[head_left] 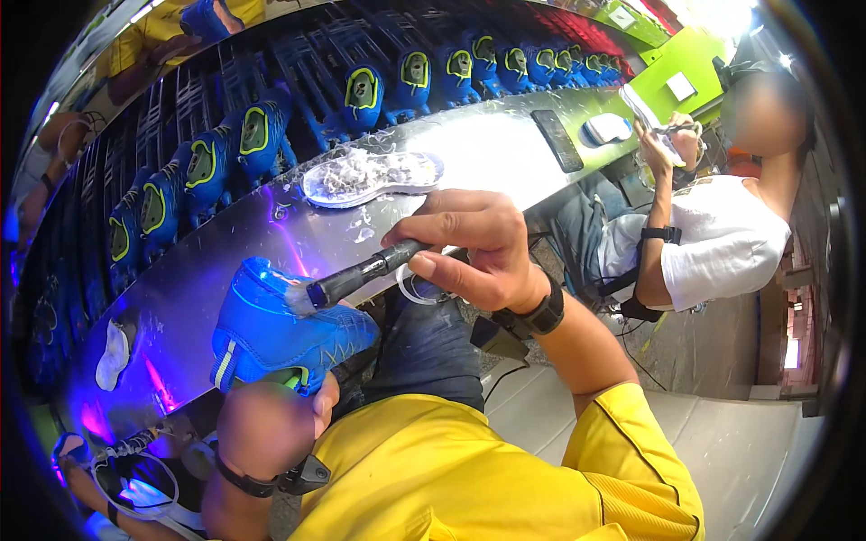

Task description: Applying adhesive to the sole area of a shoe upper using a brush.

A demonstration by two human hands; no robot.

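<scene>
- A blue shoe [289,329] is at the near left, beside the near edge of the table [216,259], held with its opening turned down toward the person and its underside up. Its upper looks like smooth fabric with stitched lines; a pale striped strip runs up the heel, and yellow-green shows at the opening.
- The left hand [273,428] holds the shoe from below near the opening, thumb against its side; most of its fingers are blurred, so their exact grip cannot be told.
- The right hand [478,248] has its fingers closed around the dark, round handle of a brush [365,273], thumb on the near side.
- The brush's pale, frayed bristles touch the shoe's shiny blue surface close to its bottom edge.
- Far of the right hand, a white sole [374,178] lies on the table, heaped with crumbly white shreds; loose bits are scattered beside it.
- A smaller pale sole [114,355] lies at the table's left.
- The table is smooth, reflective metal, with violet glints on the left and a white glare farther right.
- Along the far side, rounded blue shoes [363,95] with yellow-green collars line a dark rack.
- At the right, a flat dark phone [557,141] lies near a person in a white shirt [726,239], who holds a pale sole-shaped piece [647,122].
</scene>
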